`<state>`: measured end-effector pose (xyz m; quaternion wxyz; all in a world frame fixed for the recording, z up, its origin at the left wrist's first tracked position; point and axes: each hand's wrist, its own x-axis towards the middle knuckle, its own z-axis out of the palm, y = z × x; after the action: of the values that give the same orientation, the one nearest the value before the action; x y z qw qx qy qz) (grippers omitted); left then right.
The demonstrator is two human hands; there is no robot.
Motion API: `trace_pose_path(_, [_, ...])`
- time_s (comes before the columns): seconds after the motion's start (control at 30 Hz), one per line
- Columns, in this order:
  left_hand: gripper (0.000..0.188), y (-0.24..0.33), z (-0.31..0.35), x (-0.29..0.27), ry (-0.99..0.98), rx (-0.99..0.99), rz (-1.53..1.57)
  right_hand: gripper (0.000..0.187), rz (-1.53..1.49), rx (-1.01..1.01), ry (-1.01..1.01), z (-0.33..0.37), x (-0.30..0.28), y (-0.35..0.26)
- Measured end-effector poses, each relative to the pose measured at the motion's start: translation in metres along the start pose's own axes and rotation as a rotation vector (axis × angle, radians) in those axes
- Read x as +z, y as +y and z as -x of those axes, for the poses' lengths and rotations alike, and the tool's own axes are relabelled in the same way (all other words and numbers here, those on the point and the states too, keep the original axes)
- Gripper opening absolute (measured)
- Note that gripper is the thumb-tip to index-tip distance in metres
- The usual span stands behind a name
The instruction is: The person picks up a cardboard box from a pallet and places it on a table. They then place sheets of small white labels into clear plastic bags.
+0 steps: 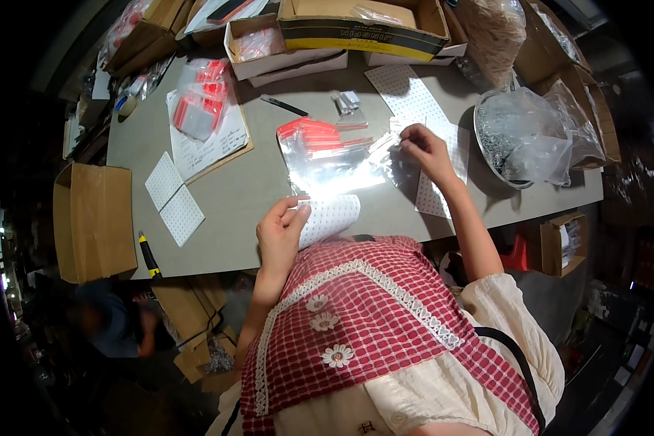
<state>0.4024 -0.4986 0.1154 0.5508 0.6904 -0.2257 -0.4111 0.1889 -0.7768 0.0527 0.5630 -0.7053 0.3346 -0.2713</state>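
Note:
A curled white sheet of small labels [330, 218] is pinched between the thumb and fingers of my left hand [280, 231], close to the table's front edge. My right hand [429, 151] is raised over the right end of a pile of clear zip bags with red strips [320, 138]. Its thumb and fingertips are pressed together; whatever they hold is too small to make out. Under and beside that hand lie more dotted label sheets [407, 91]. A small clear bag with grey-white parts [347, 104] rests behind the pile, and a black pen [284, 106] lies left of it.
A metal bowl of small metal parts [494, 142], partly covered by plastic bags, stands right. On the left are red-striped bags [203, 102] on a clipboard, folded label sheets [174, 198], a cutter [149, 256] and a cardboard box [94, 221]. Boxes [363, 36] line the back.

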Motion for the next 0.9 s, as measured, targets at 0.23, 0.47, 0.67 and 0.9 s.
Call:
trace_pose_path(0.23, [0.023, -0.006, 0.001, 0.003, -0.015, 0.024, 0.013, 0.017, 0.65, -0.206, -0.216, 0.009, 0.017, -0.023])
trace_pose_path(0.47, [0.028, -0.005, 0.003, 0.004, 0.006, 0.064, -0.011, 0.036, 0.783, -0.178, -0.1, 0.001, 0.008, -0.015])
trace_pose_path(0.67, [0.031, -0.003, 0.004, 0.007, -0.055, 0.048, 0.033, 0.038, 0.523, 0.005, -0.107, -0.01, -0.026, -0.006])
trace_pose_path(0.9, [0.024, -0.004, 0.006, 0.013, 0.009, 0.081, 0.068, 0.041, 0.744, -0.29, -0.103, 0.021, -0.006, -0.016])
